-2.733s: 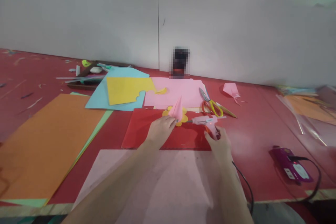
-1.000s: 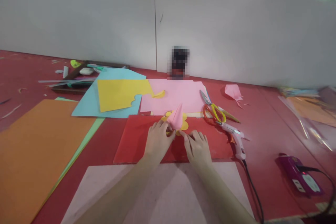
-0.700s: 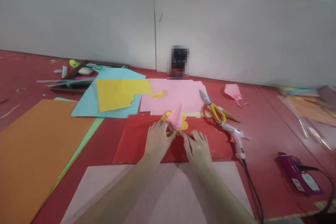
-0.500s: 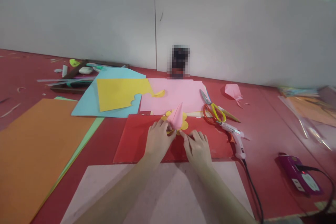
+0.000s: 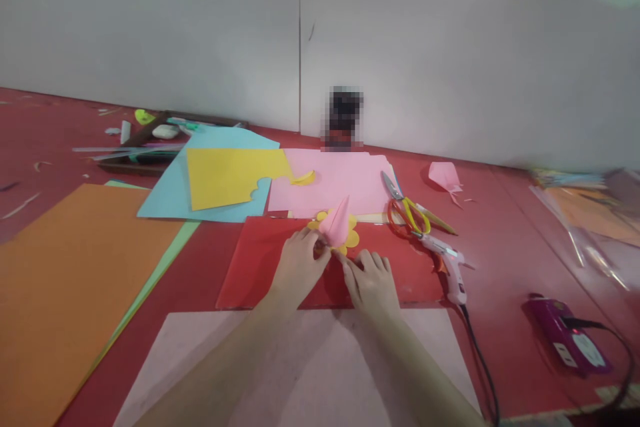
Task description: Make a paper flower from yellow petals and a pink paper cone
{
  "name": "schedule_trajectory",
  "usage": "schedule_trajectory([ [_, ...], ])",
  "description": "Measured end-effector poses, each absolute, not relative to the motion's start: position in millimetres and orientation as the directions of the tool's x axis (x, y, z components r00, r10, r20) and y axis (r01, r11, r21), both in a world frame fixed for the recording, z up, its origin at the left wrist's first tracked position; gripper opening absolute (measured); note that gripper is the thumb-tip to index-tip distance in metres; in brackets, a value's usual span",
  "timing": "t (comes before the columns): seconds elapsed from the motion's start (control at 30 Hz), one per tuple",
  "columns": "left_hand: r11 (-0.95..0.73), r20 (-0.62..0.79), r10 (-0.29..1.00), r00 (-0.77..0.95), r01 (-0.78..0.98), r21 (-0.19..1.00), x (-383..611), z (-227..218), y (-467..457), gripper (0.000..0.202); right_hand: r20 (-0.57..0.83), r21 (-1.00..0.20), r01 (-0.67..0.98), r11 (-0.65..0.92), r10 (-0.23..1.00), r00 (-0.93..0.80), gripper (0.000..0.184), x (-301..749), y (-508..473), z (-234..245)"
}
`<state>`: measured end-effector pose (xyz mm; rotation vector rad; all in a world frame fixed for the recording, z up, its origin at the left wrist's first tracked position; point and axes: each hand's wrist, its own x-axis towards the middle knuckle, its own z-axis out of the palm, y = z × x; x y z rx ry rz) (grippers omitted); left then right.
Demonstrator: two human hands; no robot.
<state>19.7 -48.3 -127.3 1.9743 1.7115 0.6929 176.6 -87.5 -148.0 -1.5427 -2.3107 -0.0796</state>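
Observation:
A paper flower [image 5: 353,238] with round yellow petals and a folded pink cone [image 5: 337,223] in its middle lies on a red board [image 5: 270,267]. My left hand [image 5: 300,265] is closed at the flower's near left side, its thumb and fingertips pinched at the petal edge beside the cone. From the right, my right hand [image 5: 373,280] reaches in with its index finger stretched to the near petals and its other fingers curled. Both sets of fingertips almost meet there and hide the nearest petals. Whatever lies right between them is too small to make out.
Right of the board lie scissors [image 5: 413,215] and a corded glue gun [image 5: 451,267]. Farther right is a purple power box [image 5: 567,333]. Behind are yellow [image 5: 225,177], blue [image 5: 160,197] and pink [image 5: 345,180] sheets; orange paper [image 5: 90,280] lies left. A tray [image 5: 130,163] stands behind.
My right index fingertip has slid slightly left along the near petals. My left thumb and fingers have shifted a little at the petal edge. The flower stays in place.

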Motion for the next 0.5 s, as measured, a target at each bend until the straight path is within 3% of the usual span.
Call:
schedule_trajectory([
  [0.23,-0.149,0.092,0.989,0.117,0.781,0.606,19.7,-128.2,-48.7,0.005,0.355,-0.128,0.904,0.408,0.87,-0.342,0.032,175.8,-87.5,-149.6],
  [0.5,-0.14,0.119,0.988,0.099,0.897,0.418,20.5,-127.2,-51.8,0.009,0.36,-0.143,0.909,0.392,0.876,-0.322,0.032,173.8,-87.8,-148.8],
])
